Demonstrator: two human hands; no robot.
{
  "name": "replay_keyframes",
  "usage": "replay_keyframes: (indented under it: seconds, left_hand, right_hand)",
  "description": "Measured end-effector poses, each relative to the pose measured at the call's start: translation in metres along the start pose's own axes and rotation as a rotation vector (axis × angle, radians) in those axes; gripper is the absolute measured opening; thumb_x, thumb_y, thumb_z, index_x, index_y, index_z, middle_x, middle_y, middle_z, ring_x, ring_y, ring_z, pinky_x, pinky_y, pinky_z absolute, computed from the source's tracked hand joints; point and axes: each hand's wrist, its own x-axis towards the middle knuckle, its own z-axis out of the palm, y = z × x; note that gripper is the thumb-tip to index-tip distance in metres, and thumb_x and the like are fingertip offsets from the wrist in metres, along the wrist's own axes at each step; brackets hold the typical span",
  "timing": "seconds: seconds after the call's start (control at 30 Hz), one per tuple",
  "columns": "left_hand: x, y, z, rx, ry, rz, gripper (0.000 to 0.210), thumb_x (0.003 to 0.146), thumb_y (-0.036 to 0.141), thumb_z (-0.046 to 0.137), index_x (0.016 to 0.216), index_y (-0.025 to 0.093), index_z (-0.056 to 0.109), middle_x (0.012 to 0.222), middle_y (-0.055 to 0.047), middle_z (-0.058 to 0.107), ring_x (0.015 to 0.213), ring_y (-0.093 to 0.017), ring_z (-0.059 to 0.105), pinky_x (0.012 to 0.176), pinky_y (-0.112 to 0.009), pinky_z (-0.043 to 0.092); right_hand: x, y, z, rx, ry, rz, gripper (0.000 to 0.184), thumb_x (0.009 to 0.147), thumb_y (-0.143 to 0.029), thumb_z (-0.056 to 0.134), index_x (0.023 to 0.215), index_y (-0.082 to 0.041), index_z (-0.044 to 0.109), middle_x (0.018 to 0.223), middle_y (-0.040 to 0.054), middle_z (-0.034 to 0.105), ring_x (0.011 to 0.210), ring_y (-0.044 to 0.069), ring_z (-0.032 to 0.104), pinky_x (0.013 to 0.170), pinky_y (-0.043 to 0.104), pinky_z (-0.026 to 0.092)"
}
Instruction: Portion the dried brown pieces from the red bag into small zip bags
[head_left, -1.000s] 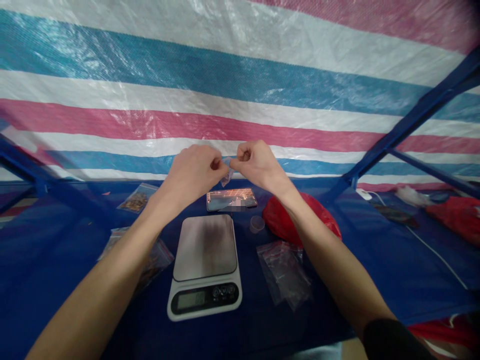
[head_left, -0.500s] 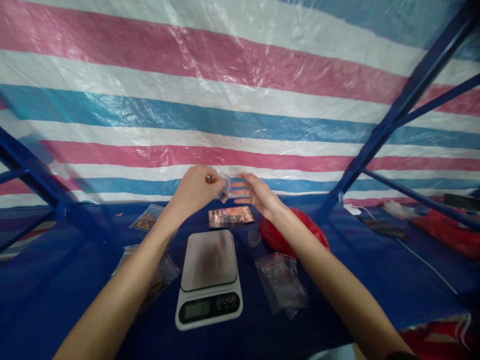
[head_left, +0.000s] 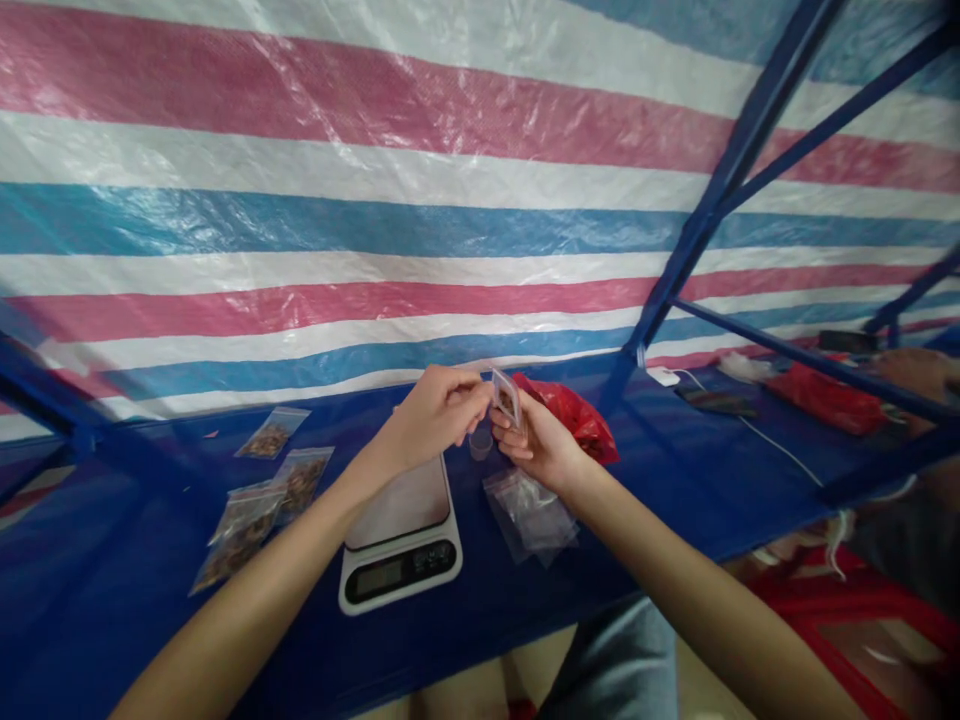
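Observation:
A small clear zip bag (head_left: 507, 396) with brown bits inside is held up above the table. My right hand (head_left: 541, 440) has its fingers and thumb closed around its lower right side. From the left, my left hand (head_left: 439, 415) pinches at the bag's near edge, its fingers curled; the exact grip is partly hidden. Below my left forearm is a white digital scale (head_left: 401, 580) with a metal plate, partly covered by that hand. A small clear cup (head_left: 481, 446) stands just under the hands. Flat zip bags (head_left: 534, 520) lie beneath my right wrist.
Several filled zip bags (head_left: 244, 535) lie on the blue table at left. Behind my right hand sits a red plastic bag (head_left: 581, 412). Blue metal bars (head_left: 686, 250) rise at the right before a striped tarp. Another person's hand (head_left: 915, 372) shows at far right.
My right hand has gone from open fingers to holding the zip bag. Both hands have moved right and closer together. The view has turned right, and the phone is now hidden.

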Motion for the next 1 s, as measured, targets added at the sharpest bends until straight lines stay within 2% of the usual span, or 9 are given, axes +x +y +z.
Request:
replay_keyframes:
  seconds: [0.13,0.27,0.37,0.43,0.53,0.63,0.73,0.83,1.0]
  left_hand:
    - [-0.03,-0.015,-0.022,0.105,0.072,-0.089,0.044,0.102,0.046,0.047,0.068,0.02,0.056,0.056,0.002,0.055,0.053,-0.011,0.051,0.055,-0.025,0.04]
    - [-0.065,-0.058,-0.064,0.264,0.309,-0.269,0.045,0.102,0.047,0.043,0.067,0.022,0.055,0.052,0.0,0.053,0.049,-0.014,0.046,0.053,-0.03,0.038]
    - [-0.089,-0.097,-0.087,0.411,0.516,-0.367,0.039,0.099,0.04,0.043,0.066,0.022,0.052,0.053,0.0,0.052,0.054,-0.015,0.048,0.057,-0.031,0.04]
    - [-0.101,-0.12,-0.096,0.47,0.59,-0.407,0.035,0.097,0.035,0.042,0.067,0.022,0.05,0.053,0.001,0.049,0.055,-0.014,0.047,0.058,-0.029,0.038]
    - [-0.114,-0.147,-0.103,0.549,0.607,-0.455,0.029,0.095,0.034,0.046,0.071,0.021,0.054,0.057,0.002,0.052,0.062,-0.015,0.05,0.063,-0.028,0.038]
    - [-0.121,-0.164,-0.109,0.628,0.63,-0.471,0.03,0.093,0.039,0.049,0.072,0.02,0.06,0.063,-0.002,0.06,0.068,-0.019,0.057,0.067,-0.031,0.037]
    - [-0.124,-0.171,-0.113,0.692,0.65,-0.468,0.035,0.094,0.043,0.048,0.07,0.021,0.06,0.062,-0.002,0.059,0.064,-0.02,0.057,0.066,-0.031,0.034]
    - [-0.125,-0.169,-0.114,0.733,0.656,-0.455,0.034,0.093,0.042,0.05,0.067,0.022,0.058,0.057,-0.001,0.053,0.058,-0.018,0.053,0.063,-0.03,0.031]
    - [-0.125,-0.157,-0.11,0.781,0.625,-0.441,0.038,0.096,0.041,0.044,0.066,0.022,0.056,0.057,-0.001,0.052,0.057,-0.017,0.052,0.062,-0.029,0.03]
  right_hand:
    - [-0.017,-0.022,-0.034,-0.133,0.256,-0.068,0.031,0.103,-0.038,0.053,0.079,-0.02,0.053,0.048,-0.0073,0.046,0.032,0.004,0.026,0.029,0.014,0.016]
    - [-0.029,-0.057,-0.079,-0.338,0.489,-0.294,0.031,0.093,-0.037,0.066,0.073,-0.021,0.05,0.05,-0.0074,0.044,0.033,0.005,0.028,0.029,0.017,0.016]
    - [-0.024,-0.081,-0.1,-0.574,0.559,-0.459,0.034,0.087,-0.04,0.073,0.07,-0.023,0.049,0.05,-0.0073,0.042,0.036,0.007,0.031,0.03,0.02,0.017]
    - [-0.016,-0.091,-0.105,-0.753,0.542,-0.547,0.036,0.086,-0.045,0.073,0.069,-0.024,0.049,0.05,-0.0061,0.044,0.036,0.008,0.032,0.032,0.022,0.019]
    - [-0.004,-0.097,-0.102,-1.055,0.513,-0.602,0.039,0.092,-0.052,0.064,0.069,-0.024,0.05,0.048,-0.0035,0.048,0.036,0.01,0.036,0.037,0.026,0.024]
    - [0.005,-0.093,-0.091,-1.487,0.529,-0.668,0.038,0.097,-0.049,0.054,0.069,-0.023,0.053,0.054,0.0017,0.059,0.045,0.015,0.051,0.05,0.029,0.036]
    - [0.013,-0.082,-0.083,-1.846,0.488,-0.696,0.033,0.097,-0.047,0.055,0.074,-0.023,0.058,0.064,0.0053,0.067,0.06,0.021,0.063,0.06,0.031,0.039]
    - [0.02,-0.075,-0.085,-1.893,0.37,-0.639,0.034,0.094,-0.054,0.062,0.085,-0.022,0.067,0.069,0.0063,0.071,0.061,0.023,0.066,0.061,0.032,0.041]
    - [0.016,-0.085,-0.099,-1.652,0.28,-0.592,0.044,0.084,-0.063,0.071,0.088,-0.02,0.077,0.077,0.0093,0.078,0.067,0.026,0.07,0.062,0.035,0.05]
